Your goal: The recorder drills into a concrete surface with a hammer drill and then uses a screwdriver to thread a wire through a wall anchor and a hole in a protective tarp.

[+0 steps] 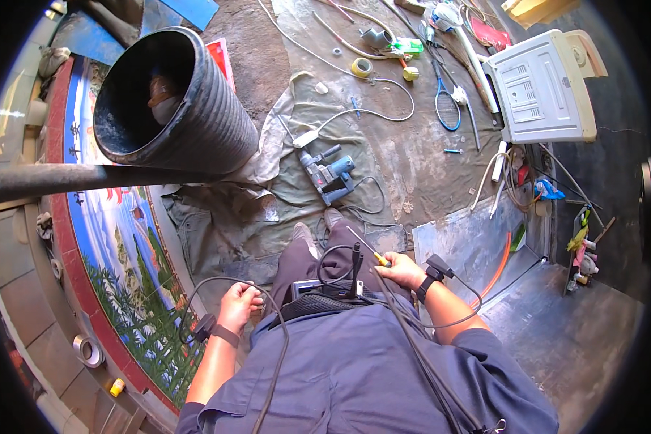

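My right hand [403,271] is closed around the yellow handle of a screwdriver [381,260], whose long thin shaft points forward and to the left. In front of my left hip, my left hand [239,305] has its fingers curled together; whatever lies between them, if anything, is too small to tell. Both wrists wear a black strap with a cabled device. Just past my shoes, a blue-grey power drill [329,173] lies on a cloth-covered patch of floor. A white cable connector [306,139] rests beside it.
A large black corrugated pipe [231,137] stands front left, crossed by a metal bar [43,182]. Far right are a white plastic stool [535,90] and a blue racket [447,105]. A tape roll [362,67], cords and tubes are scattered ahead. Metal sheeting [456,239] lies right.
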A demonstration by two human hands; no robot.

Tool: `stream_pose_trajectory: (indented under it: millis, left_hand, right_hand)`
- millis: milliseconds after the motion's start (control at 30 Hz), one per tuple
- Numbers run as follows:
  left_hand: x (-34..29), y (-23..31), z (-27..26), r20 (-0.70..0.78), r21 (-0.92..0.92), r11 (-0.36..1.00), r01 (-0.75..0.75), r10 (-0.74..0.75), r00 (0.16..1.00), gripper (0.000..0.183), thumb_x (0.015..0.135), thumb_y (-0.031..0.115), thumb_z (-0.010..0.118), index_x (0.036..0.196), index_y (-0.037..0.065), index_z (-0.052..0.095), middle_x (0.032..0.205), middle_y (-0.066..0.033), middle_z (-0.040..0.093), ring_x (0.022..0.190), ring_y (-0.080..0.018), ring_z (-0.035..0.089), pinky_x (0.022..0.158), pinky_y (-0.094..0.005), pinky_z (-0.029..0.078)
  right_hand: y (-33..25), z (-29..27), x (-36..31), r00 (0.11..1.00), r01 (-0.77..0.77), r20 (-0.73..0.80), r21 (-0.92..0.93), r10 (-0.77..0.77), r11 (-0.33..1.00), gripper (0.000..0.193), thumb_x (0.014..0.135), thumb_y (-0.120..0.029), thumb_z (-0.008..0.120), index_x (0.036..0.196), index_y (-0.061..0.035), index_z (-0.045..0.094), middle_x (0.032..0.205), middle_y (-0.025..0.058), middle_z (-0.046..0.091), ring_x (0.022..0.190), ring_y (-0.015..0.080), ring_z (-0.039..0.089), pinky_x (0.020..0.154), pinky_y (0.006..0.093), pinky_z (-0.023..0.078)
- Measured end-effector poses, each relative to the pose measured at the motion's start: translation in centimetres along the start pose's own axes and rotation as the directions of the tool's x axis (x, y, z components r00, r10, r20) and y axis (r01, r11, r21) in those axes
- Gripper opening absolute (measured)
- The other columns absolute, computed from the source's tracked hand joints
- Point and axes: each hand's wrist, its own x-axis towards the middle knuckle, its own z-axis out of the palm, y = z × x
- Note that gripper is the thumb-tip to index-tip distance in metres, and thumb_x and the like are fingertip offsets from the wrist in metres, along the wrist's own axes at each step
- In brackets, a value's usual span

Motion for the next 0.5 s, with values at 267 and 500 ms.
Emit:
stream_pose_trajectory:
  millis: [267, 500]
  left_hand:
    - [1.0, -2.7, -1.9, 0.041, 0.030, 0.998, 0.052, -0.053, 0.998, 0.023, 0.097, 0.020, 0.056, 0.113, 0.003, 0.058, 0.098, -0.0070, 0.067, 0.080, -0.0132, 0.066, 0.066, -0.0249, 0.052]
    - [2.4, -5.1, -1.5, 0.068, 0.230, 0.963, -0.140, 0.128, 0.989, 0.039, 0.089, 0.023, 0.065, 0.119, -0.001, 0.060, 0.095, -0.0108, 0.068, 0.086, -0.0173, 0.067, 0.074, -0.0295, 0.054]
  right_hand:
    - [-4.2, -1.1, -2.5, 0.997, -0.037, 0.060, -0.007, 0.038, 0.999, 0.022, 0.080, -0.023, 0.069, 0.091, -0.0034, 0.066, 0.069, -0.0029, 0.058, 0.063, 0.0085, 0.052, 0.058, 0.0276, 0.044]
    - [-5.5, -4.2, -6.1, 0.969, -0.064, 0.233, -0.095, 0.085, 0.993, 0.011, 0.080, -0.015, 0.067, 0.085, -0.0050, 0.067, 0.070, -0.0060, 0.059, 0.062, 0.0052, 0.050, 0.056, 0.0242, 0.042]
